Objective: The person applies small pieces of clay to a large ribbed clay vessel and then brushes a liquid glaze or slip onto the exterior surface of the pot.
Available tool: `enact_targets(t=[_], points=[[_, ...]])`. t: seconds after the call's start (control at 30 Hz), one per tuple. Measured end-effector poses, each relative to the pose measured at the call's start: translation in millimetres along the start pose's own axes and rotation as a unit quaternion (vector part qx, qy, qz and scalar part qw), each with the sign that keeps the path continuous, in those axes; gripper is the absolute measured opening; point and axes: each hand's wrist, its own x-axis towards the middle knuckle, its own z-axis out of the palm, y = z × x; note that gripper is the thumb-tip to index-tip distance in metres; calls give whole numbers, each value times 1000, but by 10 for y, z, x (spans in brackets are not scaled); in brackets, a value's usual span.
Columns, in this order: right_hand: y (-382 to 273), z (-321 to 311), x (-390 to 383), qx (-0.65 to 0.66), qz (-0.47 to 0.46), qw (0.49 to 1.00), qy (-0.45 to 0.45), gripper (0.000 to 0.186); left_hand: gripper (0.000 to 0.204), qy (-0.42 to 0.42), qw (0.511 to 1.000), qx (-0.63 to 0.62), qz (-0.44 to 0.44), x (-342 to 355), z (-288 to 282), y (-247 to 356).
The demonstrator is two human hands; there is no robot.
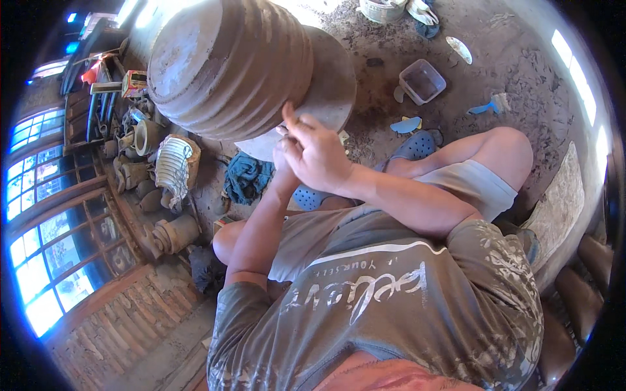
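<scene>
A large brown clay pot (pixel 244 65) with ridged walls leans across the upper left, standing against a round grey disc (pixel 330 85). At the pot's lower ridged edge is my right hand (pixel 319 156), one finger stretched toward the wall and seeming to touch it, the thumb held apart. Nothing shows in its grasp. My left hand (pixel 282 156) is close behind and below the right one. The right hand covers most of it, so its fingers are largely hidden.
Left of my knees lie a dark teal cloth (pixel 248 176), a white ridged piece (pixel 176 163) and several small clay pots (pixel 173 234). On the muddy floor to the right are a clear plastic tub (pixel 422 82), a blue scraper (pixel 405 125) and a blue-handled tool (pixel 484 108).
</scene>
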Motion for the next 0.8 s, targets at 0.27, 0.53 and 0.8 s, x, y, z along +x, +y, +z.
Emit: enact_targets(t=[0.27,0.53,0.8], points=[[277,-485,-18,-94,-64,991,-78,16,54,88,993,-78,12,-95,13,-299],[611,-624,-255,-124,-233,922,-283,27,79,-83,810,-566,-130,-548,-114,156],[587,-663,-418,-80,-113,961,-241,24,62,-140,779,-610,-44,-614,-173,148]])
